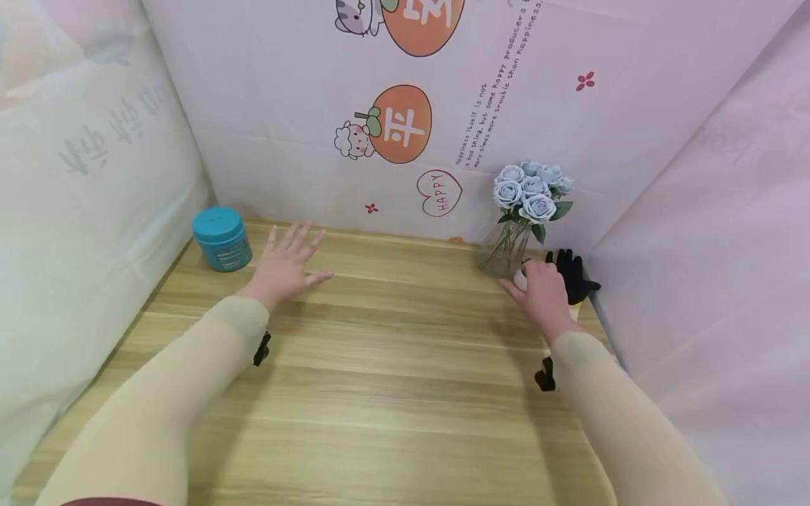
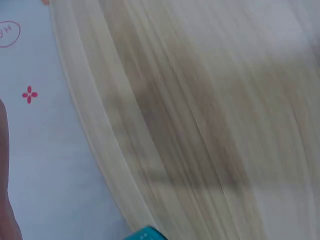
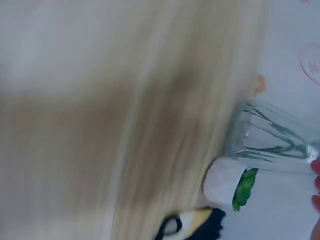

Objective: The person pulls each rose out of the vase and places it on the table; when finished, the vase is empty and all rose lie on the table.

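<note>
My left hand is held over the back left of the wooden table with fingers spread, to the right of a blue lidded jar. Only a corner of the jar lid shows in the left wrist view. At the back right, my right hand hovers beside a glass vase of pale blue roses, its thumb pointing left. It partly covers a small white pot. The right wrist view shows green leaves in that pot, and fingertips at the right edge.
A black hand-shaped thing lies behind my right hand, near the right wall. White printed cloth hangs at the back and sides. The wooden tabletop stretches between my arms.
</note>
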Motion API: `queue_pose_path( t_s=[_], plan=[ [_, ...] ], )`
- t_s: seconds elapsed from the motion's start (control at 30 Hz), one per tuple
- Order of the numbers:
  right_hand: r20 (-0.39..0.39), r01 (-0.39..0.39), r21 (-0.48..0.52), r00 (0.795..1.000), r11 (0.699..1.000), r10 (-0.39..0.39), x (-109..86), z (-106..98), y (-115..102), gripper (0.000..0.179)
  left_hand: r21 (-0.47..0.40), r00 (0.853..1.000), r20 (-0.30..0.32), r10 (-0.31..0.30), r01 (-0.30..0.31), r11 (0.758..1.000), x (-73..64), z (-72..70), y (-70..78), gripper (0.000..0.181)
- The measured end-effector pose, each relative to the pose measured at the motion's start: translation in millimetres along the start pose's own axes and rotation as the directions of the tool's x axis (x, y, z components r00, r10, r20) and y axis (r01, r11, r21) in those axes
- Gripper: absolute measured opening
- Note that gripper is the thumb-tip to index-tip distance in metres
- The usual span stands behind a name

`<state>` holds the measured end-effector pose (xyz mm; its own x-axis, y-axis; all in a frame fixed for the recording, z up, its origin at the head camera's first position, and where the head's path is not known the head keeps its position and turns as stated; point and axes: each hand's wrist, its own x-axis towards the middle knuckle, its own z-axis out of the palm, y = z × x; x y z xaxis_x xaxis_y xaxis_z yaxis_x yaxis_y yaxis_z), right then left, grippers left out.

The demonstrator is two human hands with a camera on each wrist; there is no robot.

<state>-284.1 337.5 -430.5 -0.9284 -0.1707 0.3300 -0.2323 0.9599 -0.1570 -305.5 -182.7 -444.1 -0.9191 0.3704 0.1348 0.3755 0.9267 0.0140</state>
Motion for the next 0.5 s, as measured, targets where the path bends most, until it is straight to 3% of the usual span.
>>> queue_pose_path(
  t_s=[0.03, 0.1, 0.2, 0.33, 0.5],
  plan=[
    [0.004, -0.075, 0.067, 0.997, 0.995, 0.075, 7.3, 1.3, 2.4, 0.067, -0.013, 1.000, -0.002, 0.000, 0.000, 1.000, 4.7, 0.8, 3.0, 0.089],
    [0.038, -0.213, 0.207, 0.977, 0.955, 0.210, 22.3, 2.9, 6.8, 0.080, -0.032, 1.000, -0.002, -0.002, 0.002, 0.999, 14.4, 1.4, 10.0, 0.090],
    [0.151, -0.370, 0.388, 0.929, 0.844, 0.337, 43.6, 3.3, 11.5, 0.098, -0.072, 1.000, 0.009, -0.013, 0.013, 0.997, 29.3, -1.6, 25.4, 0.092],
    [0.280, -0.495, 0.535, 0.868, 0.685, 0.409, 64.8, 4.9, 15.1, 0.106, -0.112, 0.999, 0.048, -0.009, 0.014, 0.994, 50.6, -1.6, 55.1, 0.093],
    [0.337, -0.554, 0.665, 0.821, 0.501, 0.461, 77.9, 13.9, 15.0, 0.106, -0.205, 0.997, 0.076, 0.001, 0.014, 0.979, 73.7, 6.0, 101.5, 0.091]
  ],
)
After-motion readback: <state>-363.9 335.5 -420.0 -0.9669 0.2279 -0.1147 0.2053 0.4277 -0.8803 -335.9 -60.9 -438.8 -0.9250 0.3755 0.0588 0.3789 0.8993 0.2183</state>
